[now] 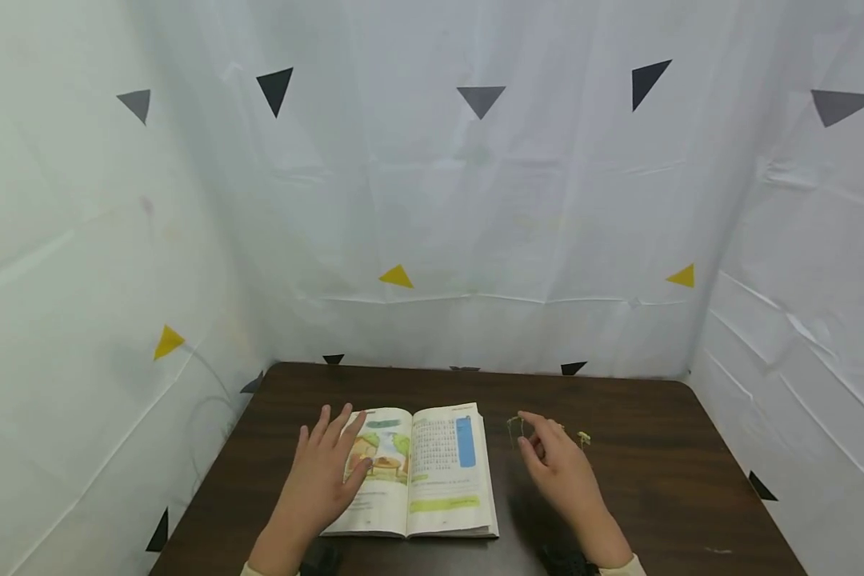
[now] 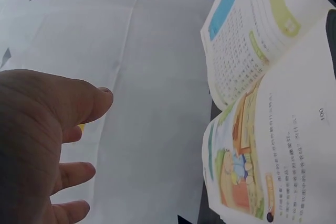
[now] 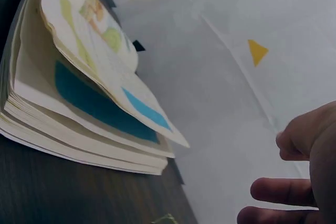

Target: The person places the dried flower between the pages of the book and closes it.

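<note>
An open book point(image 1: 442, 480) lies on the dark table, with an illustrated left page and a right page bearing a blue box. My left hand point(image 1: 324, 472) hovers over the left page, fingers spread and holding nothing; its thumb overlaps the picture in the head view. To the right of the book is my right hand point(image 1: 565, 468), thumb and fingers apart. Close by its index fingertip shows a thin greenish sprig point(image 1: 511, 426). A small yellowish flower head point(image 1: 584, 438) peeks out behind the knuckles. In the right wrist view the right hand's fingers point(image 3: 283, 192) are loosely bent with nothing between them.
The dark brown table point(image 1: 648, 480) has rounded far corners. White sheeting point(image 1: 475, 200) with black, grey and yellow triangles encloses it at the back and both sides. In the right wrist view, a few book pages point(image 3: 105, 93) stand lifted off the stack.
</note>
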A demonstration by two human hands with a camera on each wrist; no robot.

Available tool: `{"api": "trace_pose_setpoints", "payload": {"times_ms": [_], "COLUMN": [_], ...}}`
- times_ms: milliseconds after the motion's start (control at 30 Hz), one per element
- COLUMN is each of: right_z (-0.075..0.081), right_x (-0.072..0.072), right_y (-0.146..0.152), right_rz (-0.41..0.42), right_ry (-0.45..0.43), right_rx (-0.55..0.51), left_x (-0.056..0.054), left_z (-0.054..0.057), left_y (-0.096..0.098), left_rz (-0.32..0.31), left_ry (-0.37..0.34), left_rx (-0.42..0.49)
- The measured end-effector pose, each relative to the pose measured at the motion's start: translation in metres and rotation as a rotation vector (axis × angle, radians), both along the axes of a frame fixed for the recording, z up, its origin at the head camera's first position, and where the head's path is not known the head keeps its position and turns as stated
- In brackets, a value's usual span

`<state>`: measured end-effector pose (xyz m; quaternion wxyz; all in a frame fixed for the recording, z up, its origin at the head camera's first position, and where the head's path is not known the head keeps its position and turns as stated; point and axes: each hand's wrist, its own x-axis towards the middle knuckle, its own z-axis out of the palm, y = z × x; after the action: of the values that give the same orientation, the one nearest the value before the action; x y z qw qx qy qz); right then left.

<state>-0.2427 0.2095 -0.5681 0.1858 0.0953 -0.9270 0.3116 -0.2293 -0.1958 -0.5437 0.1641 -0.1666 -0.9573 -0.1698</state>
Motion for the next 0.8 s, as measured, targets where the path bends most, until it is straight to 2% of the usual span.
{"api": "trace_pose_setpoints", "payload": {"times_ms": [167, 367, 500, 600, 700, 800], "right_z": [-0.016, -0.039, -0.057, -0.071, -0.082, -0.089], "right_x": [-0.009, -0.021, -0.025, -0.029, -0.034, -0.04], "right_y": [-0.011, -0.02, -0.021, -0.021, -0.019, -0.018], "right_rz": [-0.032, -0.016, -0.033, -0.039, -0.054, -0.098], "right_ry": [0.026, 0.07, 0.115, 0.095, 0.029, -0.038], "right_rx": [-0.078, -0.154, -0.19, -0.216, -0.251, -0.332], "left_x": [0.002, 0.004, 0.007, 0.01, 0.011, 0.011], "left_z": [-0.002, -0.006, -0.009, -0.011, -0.011, -0.012], "left_y": [0.004, 0.007, 0.009, 0.011, 0.015, 0.02], "left_rz": [-0.025, -0.037, -0.04, -0.039, -0.042, -0.056], "left_ry": [0.015, 0.034, 0.015, 0.003, -0.005, -0.034], "left_rx": [0.019, 0.027, 0.016, -0.002, 0.002, 0.024]}}
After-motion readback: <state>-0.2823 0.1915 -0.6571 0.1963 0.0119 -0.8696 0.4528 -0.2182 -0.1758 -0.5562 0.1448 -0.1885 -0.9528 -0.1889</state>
